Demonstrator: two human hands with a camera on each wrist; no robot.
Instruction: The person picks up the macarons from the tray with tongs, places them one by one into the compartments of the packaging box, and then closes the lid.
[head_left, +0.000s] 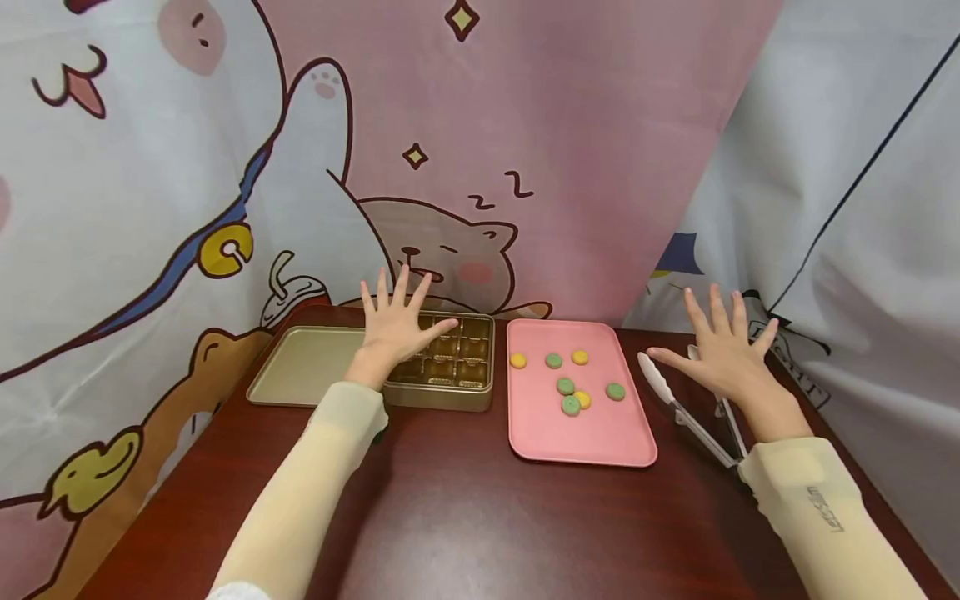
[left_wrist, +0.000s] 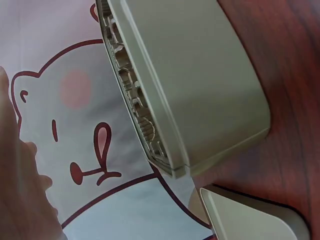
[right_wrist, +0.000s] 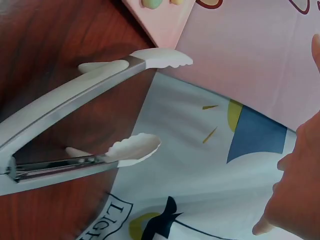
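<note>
Fingers spread, my left hand hovers over the gold tin, whose insert has several square compartments; part of the tin is hidden behind the hand. In the right wrist view, my right hand is held apart from the tongs, its fingers also straight and spread. The tongs have white scalloped tips and metal arms, and lie with their arms apart on the table. Between the hands is a pink tray carrying several small round pieces, some green and some yellow.
A flat gold lid lies left of the tin. All of it stands on a dark red-brown wooden table. A cartoon-printed curtain hangs behind the table and along both sides.
</note>
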